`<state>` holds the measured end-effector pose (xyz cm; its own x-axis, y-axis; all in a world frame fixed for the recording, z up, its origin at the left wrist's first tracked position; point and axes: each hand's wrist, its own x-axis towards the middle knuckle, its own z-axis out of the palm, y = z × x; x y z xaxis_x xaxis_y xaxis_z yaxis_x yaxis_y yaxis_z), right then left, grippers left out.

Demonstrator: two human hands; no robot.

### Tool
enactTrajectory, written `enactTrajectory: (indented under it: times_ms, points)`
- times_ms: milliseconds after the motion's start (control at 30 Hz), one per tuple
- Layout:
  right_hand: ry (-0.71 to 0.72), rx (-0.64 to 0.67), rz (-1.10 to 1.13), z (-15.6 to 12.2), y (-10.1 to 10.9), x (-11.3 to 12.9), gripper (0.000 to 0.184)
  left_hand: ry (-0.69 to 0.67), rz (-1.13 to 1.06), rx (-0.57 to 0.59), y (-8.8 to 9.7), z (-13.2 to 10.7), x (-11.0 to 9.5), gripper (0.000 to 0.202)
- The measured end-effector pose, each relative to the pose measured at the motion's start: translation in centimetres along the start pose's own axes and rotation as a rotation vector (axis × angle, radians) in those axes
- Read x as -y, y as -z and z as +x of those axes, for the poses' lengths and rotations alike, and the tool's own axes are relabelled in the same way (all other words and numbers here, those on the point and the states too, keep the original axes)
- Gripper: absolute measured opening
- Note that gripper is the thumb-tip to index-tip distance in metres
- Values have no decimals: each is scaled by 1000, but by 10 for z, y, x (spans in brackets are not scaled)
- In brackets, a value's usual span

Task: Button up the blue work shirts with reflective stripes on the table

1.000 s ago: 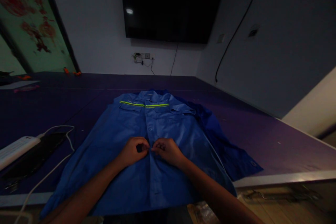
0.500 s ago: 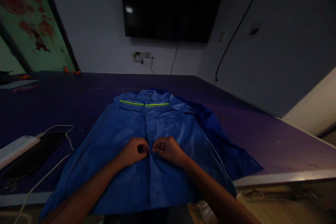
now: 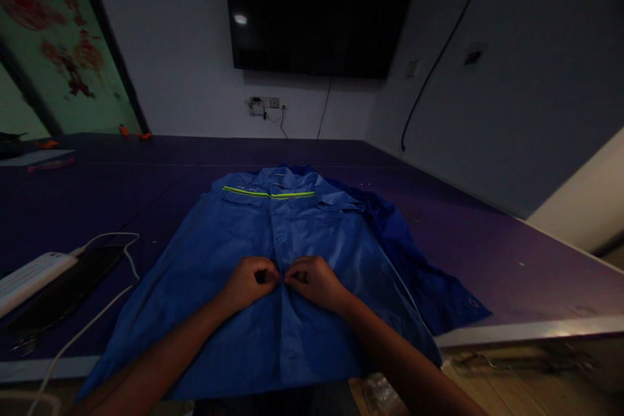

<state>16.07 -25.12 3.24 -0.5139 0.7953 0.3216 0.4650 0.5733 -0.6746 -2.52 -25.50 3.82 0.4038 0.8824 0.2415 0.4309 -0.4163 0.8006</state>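
A blue work shirt [image 3: 273, 240] with a yellow-green reflective stripe [image 3: 268, 194] across the chest lies flat, front up, on a dark purple table [image 3: 487, 247]. My left hand [image 3: 251, 283] and my right hand [image 3: 314, 281] sit side by side on the shirt's button placket at mid-height. Both are closed in a pinch on the cloth there, fingertips almost touching. Whether a button is between them is too dark to tell. A darker blue part of the garment [image 3: 419, 273] spreads out to the right.
A white power strip [image 3: 29, 275] with a white cable [image 3: 112, 253] and a black flat device [image 3: 68, 286] lie at the left table edge. A dark screen [image 3: 316, 10] hangs on the far wall above a socket [image 3: 266, 104]. The table's pale front edge [image 3: 526, 330] runs at right.
Both hands stay pinched at the same spot on the placket; only slight finger shifts show. The view has barely moved.
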Motion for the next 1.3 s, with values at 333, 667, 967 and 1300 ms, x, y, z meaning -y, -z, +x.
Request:
enactTrajectory:
  times_ms: [333, 667, 967, 1300]
  points:
    - [-19, 25, -78, 0, -6, -1, 9, 31, 60, -1, -5, -2, 1, 6]
    - [-24, 48, -163, 2, -7, -1, 10, -89, 229, 113, 1, 1, -1, 15]
    - [-20, 72, -139, 3, -7, -3, 8, -303, 355, 148, 7, 4, 3, 14]
    - [-3, 66, -124, 3, -7, 0, 12, -338, 330, 157, 5, 6, 8, 12]
